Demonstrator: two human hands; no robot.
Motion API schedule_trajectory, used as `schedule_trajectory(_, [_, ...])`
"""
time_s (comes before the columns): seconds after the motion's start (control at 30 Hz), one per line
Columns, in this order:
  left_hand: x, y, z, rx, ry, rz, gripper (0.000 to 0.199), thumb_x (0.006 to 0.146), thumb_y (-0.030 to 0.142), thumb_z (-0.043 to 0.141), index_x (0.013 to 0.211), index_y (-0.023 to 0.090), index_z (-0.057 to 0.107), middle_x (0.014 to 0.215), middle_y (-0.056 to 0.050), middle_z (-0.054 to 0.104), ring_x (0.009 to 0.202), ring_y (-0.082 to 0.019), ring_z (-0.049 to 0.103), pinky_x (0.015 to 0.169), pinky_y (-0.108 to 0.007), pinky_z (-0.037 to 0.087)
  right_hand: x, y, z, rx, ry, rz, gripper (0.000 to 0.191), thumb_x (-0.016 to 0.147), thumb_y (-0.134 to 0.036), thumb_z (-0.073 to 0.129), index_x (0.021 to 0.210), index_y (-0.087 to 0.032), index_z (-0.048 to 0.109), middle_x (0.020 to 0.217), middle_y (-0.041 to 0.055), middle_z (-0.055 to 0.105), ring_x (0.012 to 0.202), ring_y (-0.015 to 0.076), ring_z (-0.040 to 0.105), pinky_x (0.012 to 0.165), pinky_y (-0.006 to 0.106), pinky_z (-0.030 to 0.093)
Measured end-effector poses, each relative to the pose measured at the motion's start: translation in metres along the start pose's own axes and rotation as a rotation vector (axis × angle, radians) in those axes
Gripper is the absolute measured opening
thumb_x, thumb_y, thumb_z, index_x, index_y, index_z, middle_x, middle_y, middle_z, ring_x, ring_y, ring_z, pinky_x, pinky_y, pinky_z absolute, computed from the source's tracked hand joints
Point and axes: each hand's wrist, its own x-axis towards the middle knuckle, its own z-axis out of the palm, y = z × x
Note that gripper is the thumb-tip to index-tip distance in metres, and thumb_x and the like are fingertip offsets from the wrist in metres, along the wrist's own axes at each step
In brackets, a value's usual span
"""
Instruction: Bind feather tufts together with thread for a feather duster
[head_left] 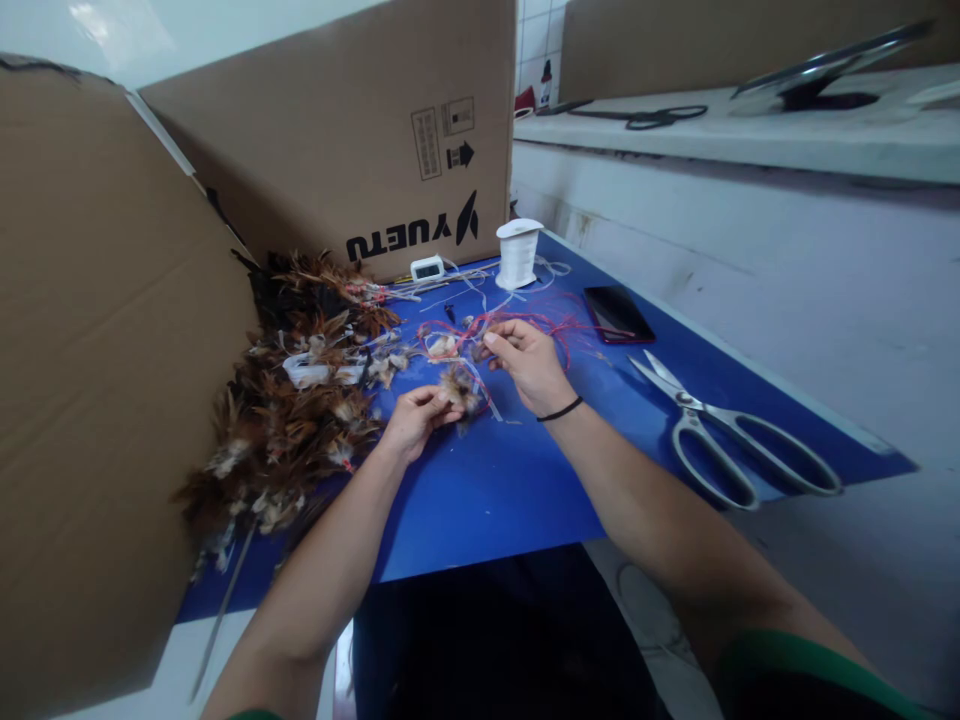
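My left hand (421, 418) pinches a small tuft of brownish fluffy feathers (459, 388) above the blue table. Up and to the right, my right hand (529, 362), with a black band on its wrist, has thumb and fingers pressed together near pink-red strings (555, 325) and a pale ribbon (480, 380); a small dark fluffy bit shows at its fingertips, too small to make out clearly. Several loose pale tufts (386, 368) lie left of the hands. A large heap of brown feathers (300, 400) spreads beside my left forearm.
Large scissors (709, 415) lie partly open at the right on the blue table (487, 510). Behind are a phone (619, 314), a white ribbon spool (517, 255) and a small digital display (427, 268). Cardboard boxes (300, 130) stand left and behind. Black scissors (666, 117) rest on a ledge.
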Motion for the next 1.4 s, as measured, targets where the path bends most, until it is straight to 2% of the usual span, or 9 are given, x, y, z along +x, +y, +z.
schedule_trajectory(0.17, [-0.003, 0.006, 0.002, 0.02, 0.028, 0.031, 0.031, 0.055, 0.03, 0.082, 0.069, 0.011, 0.062, 0.061, -0.003, 0.063, 0.052, -0.011, 0.061, 0.053, -0.023, 0.053, -0.001, 0.0, 0.001, -0.089, -0.003, -0.049, 0.023, 0.066, -0.034, 0.069, 0.073, -0.017, 0.055, 0.064, -0.001, 0.06, 0.058, 0.0106, 0.056, 0.051, 0.022, 0.043])
schedule_trajectory(0.27, [-0.004, 0.006, 0.002, 0.009, 0.038, 0.058, 0.032, 0.055, 0.031, 0.082, 0.068, 0.011, 0.06, 0.06, -0.002, 0.062, 0.052, -0.011, 0.06, 0.053, -0.022, 0.052, -0.001, 0.001, 0.002, -0.113, -0.01, -0.056, 0.023, 0.065, -0.034, 0.069, 0.072, -0.018, 0.055, 0.062, -0.0014, 0.059, 0.058, 0.0111, 0.057, 0.049, 0.022, 0.042])
schedule_trajectory(0.53, [-0.002, 0.004, 0.001, -0.059, 0.04, 0.085, 0.035, 0.055, 0.03, 0.082, 0.061, 0.012, 0.053, 0.057, 0.0, 0.059, 0.055, -0.011, 0.061, 0.056, -0.022, 0.053, -0.007, 0.0, 0.006, -0.059, -0.087, 0.041, 0.025, 0.061, -0.033, 0.072, 0.071, -0.017, 0.056, 0.062, -0.0019, 0.06, 0.053, 0.0083, 0.053, 0.049, 0.022, 0.042])
schedule_trajectory(0.83, [0.0, 0.004, -0.001, -0.179, 0.125, 0.047, 0.029, 0.058, 0.021, 0.08, 0.064, 0.013, 0.053, 0.055, 0.002, 0.057, 0.056, -0.011, 0.062, 0.054, -0.019, 0.053, -0.01, 0.001, 0.009, -0.035, -0.131, 0.125, 0.025, 0.059, -0.032, 0.073, 0.067, -0.016, 0.055, 0.059, -0.0034, 0.058, 0.047, 0.0067, 0.048, 0.046, 0.022, 0.041])
schedule_trajectory(1.13, [-0.004, 0.003, 0.004, -0.151, 0.049, -0.039, 0.028, 0.057, 0.021, 0.082, 0.065, 0.011, 0.057, 0.058, -0.003, 0.063, 0.057, -0.013, 0.064, 0.056, -0.02, 0.054, -0.012, 0.002, 0.013, -0.097, -0.12, 0.136, 0.019, 0.062, -0.028, 0.068, 0.067, -0.017, 0.054, 0.052, -0.0052, 0.055, 0.042, 0.0058, 0.046, 0.044, 0.021, 0.039])
schedule_trajectory(1.4, [-0.001, 0.003, 0.002, -0.155, 0.08, -0.031, 0.023, 0.059, 0.018, 0.08, 0.065, 0.011, 0.059, 0.057, -0.002, 0.061, 0.054, -0.01, 0.061, 0.055, -0.018, 0.053, -0.013, 0.002, 0.014, -0.096, -0.115, 0.169, 0.016, 0.062, -0.024, 0.067, 0.066, -0.017, 0.053, 0.051, -0.0049, 0.056, 0.042, 0.0062, 0.047, 0.044, 0.021, 0.04])
